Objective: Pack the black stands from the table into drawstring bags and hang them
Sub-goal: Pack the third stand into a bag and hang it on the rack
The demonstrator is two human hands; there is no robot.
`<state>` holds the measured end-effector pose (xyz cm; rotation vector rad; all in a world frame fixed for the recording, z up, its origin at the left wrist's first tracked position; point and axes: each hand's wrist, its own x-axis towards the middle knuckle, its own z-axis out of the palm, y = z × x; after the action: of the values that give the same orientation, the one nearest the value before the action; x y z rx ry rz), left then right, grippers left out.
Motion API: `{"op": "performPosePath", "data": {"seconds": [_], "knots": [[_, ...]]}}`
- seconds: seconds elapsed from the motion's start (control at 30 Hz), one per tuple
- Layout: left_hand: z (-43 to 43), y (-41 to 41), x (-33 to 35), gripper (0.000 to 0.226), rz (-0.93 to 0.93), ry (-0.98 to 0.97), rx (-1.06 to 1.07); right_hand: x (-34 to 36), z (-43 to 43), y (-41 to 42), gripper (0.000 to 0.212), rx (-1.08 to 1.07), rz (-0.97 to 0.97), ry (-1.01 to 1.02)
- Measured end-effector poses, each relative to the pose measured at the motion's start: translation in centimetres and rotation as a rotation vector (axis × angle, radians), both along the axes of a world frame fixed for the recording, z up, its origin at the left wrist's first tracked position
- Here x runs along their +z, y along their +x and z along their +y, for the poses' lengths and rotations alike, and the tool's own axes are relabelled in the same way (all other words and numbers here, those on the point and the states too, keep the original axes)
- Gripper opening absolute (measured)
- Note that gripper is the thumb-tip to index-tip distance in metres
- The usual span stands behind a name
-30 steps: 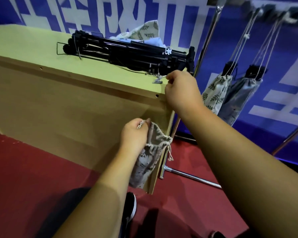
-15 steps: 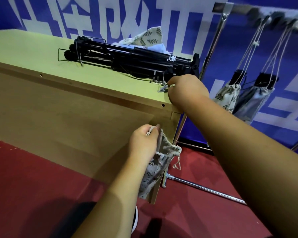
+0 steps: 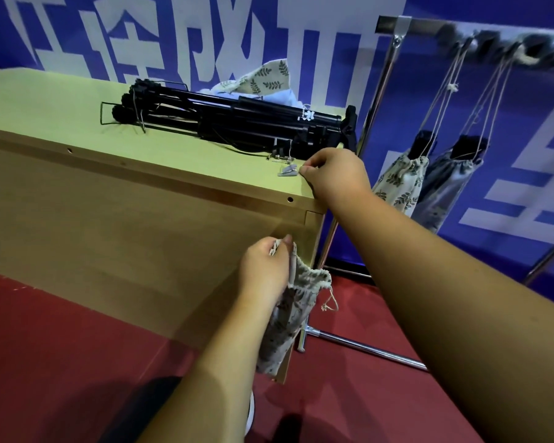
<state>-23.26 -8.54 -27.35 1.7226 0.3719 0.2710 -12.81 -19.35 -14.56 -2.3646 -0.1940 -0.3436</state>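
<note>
Several folded black stands (image 3: 237, 123) lie in a pile on the yellow-green table (image 3: 77, 103), near its right end. My left hand (image 3: 264, 270) grips a leaf-print drawstring bag (image 3: 288, 321) by its mouth; the bag hangs below the table's front edge. My right hand (image 3: 336, 177) is at the table's right corner, thumb and forefinger pinching the end of a small grey clip (image 3: 288, 170) that lies beside the stands' heads.
More leaf-print bags (image 3: 263, 79) lie behind the stands. To the right stands a metal rack (image 3: 394, 27) with two filled bags (image 3: 400, 180) (image 3: 445, 187) hanging by their cords. Small metal pins (image 3: 279, 158) lie near the clip. Red floor below.
My right hand has drawn back a little from the stands toward the table corner, staying at the grey clip. The left hand still holds the bag in the same place.
</note>
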Motion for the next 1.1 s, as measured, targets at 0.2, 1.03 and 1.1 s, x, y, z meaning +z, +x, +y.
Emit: {"op": "performPosePath", "data": {"seconds": [0.2,1.03,1.1], "knots": [[-1.1,-0.4,0.7,0.039,-0.02,-0.042,-0.017,1.9,1.5,-0.3,0.01,-0.012,0.095,-0.489],[-8.4,-2.4,0.6,0.029,0.069,-0.282,-0.34,-11.5,-13.2,-13.8,0.013,0.019,0.183,0.377],[-9.2,-1.8,0.1,0.029,0.081,-0.216,-0.365,-13.3,-14.4,-13.4,0.015,0.019,0.189,0.247]]}}
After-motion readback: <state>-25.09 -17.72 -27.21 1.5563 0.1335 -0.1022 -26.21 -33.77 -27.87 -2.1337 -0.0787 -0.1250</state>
